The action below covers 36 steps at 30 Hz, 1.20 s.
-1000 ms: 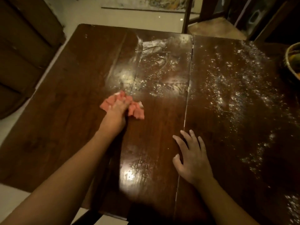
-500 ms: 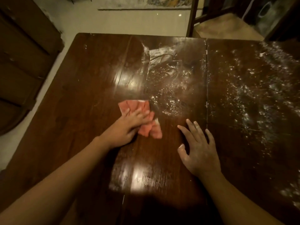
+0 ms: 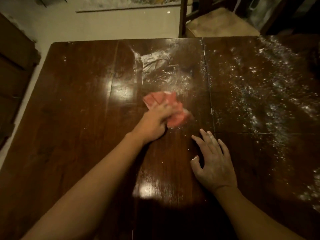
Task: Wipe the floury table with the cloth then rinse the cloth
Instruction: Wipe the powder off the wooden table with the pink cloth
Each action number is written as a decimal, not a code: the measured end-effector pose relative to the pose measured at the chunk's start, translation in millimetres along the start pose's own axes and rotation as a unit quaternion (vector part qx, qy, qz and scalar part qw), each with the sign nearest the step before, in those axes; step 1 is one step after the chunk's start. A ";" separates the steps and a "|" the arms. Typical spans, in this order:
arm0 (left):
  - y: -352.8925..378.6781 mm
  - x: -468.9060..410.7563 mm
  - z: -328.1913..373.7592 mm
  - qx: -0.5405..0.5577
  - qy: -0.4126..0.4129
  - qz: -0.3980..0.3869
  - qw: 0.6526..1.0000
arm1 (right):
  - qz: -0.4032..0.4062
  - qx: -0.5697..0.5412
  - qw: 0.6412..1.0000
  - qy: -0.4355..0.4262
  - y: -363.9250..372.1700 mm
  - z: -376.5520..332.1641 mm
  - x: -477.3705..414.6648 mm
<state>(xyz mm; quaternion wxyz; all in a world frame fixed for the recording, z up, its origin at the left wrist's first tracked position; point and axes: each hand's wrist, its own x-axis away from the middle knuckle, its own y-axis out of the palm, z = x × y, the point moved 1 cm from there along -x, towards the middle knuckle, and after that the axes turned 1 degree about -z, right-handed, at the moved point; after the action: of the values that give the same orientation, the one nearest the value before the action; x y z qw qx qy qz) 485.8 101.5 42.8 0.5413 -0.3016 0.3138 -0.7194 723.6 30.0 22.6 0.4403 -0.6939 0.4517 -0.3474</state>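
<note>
A crumpled pink cloth lies on the dark wooden table, near its middle. My left hand presses down on the cloth and grips it, blurred with motion. My right hand rests flat on the table nearer to me, fingers spread, with traces of flour on them. White flour is scattered thickly over the right half of the table. Smeared flour streaks show beyond the cloth. The table's left part looks dark and glossy.
A seam with small hinges runs front to back between the table's two leaves. Behind the far edge stands a chair with a tan seat. Pale floor lies beyond, and dark wooden furniture at the left.
My left hand has slid the cloth to the right across the table, toward the floury area. My right hand has stayed flat in about the same spot.
</note>
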 end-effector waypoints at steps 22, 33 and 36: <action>-30.8 37.8 -41.8 0.157 -0.106 0.047 0.981 | 0.034 -0.003 0.996 0.079 -1.2 4.1 -4.9; 30.3 113.4 24.7 0.068 0.119 -0.125 0.983 | 0.050 0.007 0.996 0.078 1.9 6.5 -4.1; -11.3 160.7 -19.2 0.115 -0.049 0.000 0.992 | 0.041 0.001 0.997 0.073 -1.7 6.1 -5.7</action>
<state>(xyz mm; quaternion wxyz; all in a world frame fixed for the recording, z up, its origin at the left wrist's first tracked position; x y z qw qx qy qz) 427.0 -49.2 54.9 0.5870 -0.2727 0.2019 -0.7351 727.5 37.5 21.5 0.4205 -0.6475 0.5100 -0.3792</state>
